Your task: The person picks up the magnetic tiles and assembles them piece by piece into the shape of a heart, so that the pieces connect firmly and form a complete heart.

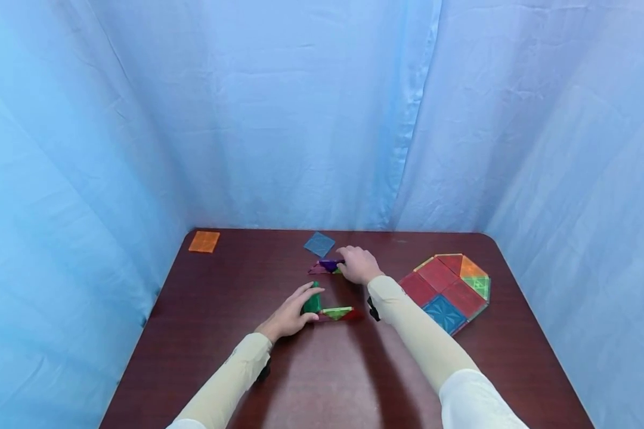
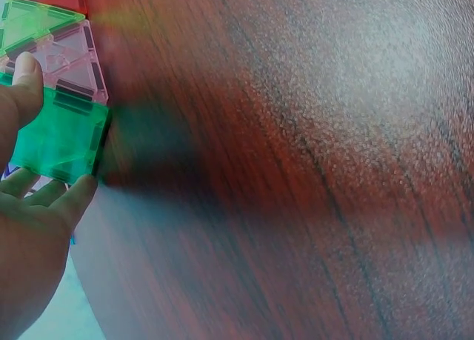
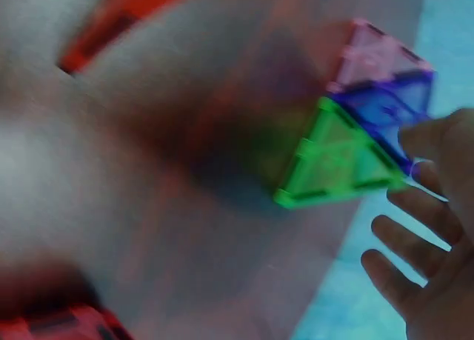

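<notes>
My left hand (image 1: 287,314) grips a green square magnetic tile (image 2: 59,136) standing on edge, thumb on one side and fingertips at the opposite edge. Joined to that square is a low upright row of triangle tiles: pink (image 2: 78,62), lime (image 1: 337,313) and red (image 1: 353,314). Farther back stands another row, with a pink triangle (image 3: 374,57), a purple triangle (image 3: 385,103) and a bright green triangle (image 3: 333,158). My right hand (image 1: 361,266) is at this row's right end, thumb and forefinger pinching the purple triangle's edge while the other fingers spread apart.
On the right of the brown table (image 1: 209,357) lies a flat panel of joined tiles (image 1: 437,277), mostly red, with blue, orange and green. A loose blue square (image 1: 319,244) lies at the back, an orange square (image 1: 204,242) at the back left. Blue curtains (image 1: 300,119) surround the table.
</notes>
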`<control>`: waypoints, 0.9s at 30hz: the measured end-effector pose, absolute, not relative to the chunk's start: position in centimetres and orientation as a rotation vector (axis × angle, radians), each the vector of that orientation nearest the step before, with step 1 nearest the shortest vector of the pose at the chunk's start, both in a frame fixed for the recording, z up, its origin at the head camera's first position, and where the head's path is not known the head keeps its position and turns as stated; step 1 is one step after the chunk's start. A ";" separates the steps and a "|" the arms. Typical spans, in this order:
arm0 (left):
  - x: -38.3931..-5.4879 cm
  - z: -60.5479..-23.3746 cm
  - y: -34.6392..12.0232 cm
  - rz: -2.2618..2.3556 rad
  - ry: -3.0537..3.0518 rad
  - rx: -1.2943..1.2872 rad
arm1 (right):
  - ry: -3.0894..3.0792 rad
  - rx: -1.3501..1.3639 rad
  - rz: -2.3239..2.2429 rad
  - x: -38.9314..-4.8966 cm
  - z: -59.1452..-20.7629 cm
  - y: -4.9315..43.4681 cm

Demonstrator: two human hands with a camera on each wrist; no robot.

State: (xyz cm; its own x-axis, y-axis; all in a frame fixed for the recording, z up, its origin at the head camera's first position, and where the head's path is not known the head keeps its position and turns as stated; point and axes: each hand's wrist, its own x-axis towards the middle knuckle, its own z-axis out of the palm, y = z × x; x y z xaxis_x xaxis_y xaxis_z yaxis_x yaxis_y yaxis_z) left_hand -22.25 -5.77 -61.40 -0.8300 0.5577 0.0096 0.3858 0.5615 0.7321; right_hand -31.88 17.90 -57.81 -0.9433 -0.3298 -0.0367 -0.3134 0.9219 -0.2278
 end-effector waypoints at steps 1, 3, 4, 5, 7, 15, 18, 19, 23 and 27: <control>-22.2 -61.5 -5.8 1.125 2.565 0.786 | 3.005 -0.485 -0.320 -31.8 -58.5 17.9; -22.2 -61.6 -5.8 1.129 2.550 0.788 | 3.008 -0.442 -0.304 -31.5 -59.5 18.0; -22.1 -61.6 -5.9 1.133 2.543 0.791 | 3.008 -0.424 -0.305 -31.4 -60.0 18.0; -22.1 -61.6 -5.9 1.132 2.541 0.792 | 3.011 -0.411 -0.312 -31.3 -60.3 18.1; -22.1 -61.7 -6.0 1.143 2.541 0.795 | 3.016 -0.407 -0.350 -31.1 -60.7 18.1; -22.0 -61.5 -6.2 1.175 2.577 0.775 | 2.984 -0.471 -0.409 -30.8 -60.4 18.2; -22.0 -61.4 -6.2 1.183 2.576 0.785 | 2.952 -0.482 -0.431 -30.7 -60.4 18.4; -22.0 -61.4 -6.2 1.184 2.576 0.789 | 2.944 -0.486 -0.442 -30.7 -60.4 18.5; -22.1 -61.4 -6.3 1.187 2.576 0.797 | 2.941 -0.508 -0.478 -30.3 -60.6 18.7; -22.2 -61.3 -6.2 1.178 2.580 0.773 | 2.943 -0.510 -0.476 -30.0 -60.6 18.7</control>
State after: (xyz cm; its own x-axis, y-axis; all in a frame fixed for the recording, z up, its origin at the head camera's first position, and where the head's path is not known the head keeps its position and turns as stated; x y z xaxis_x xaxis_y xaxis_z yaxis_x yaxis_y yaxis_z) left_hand -22.22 -6.24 -61.26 -0.8426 0.5375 0.0325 0.3766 0.5451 0.7491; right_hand -29.97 18.68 -60.65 -0.9365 -0.3454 -0.0610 -0.3086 0.8940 -0.3249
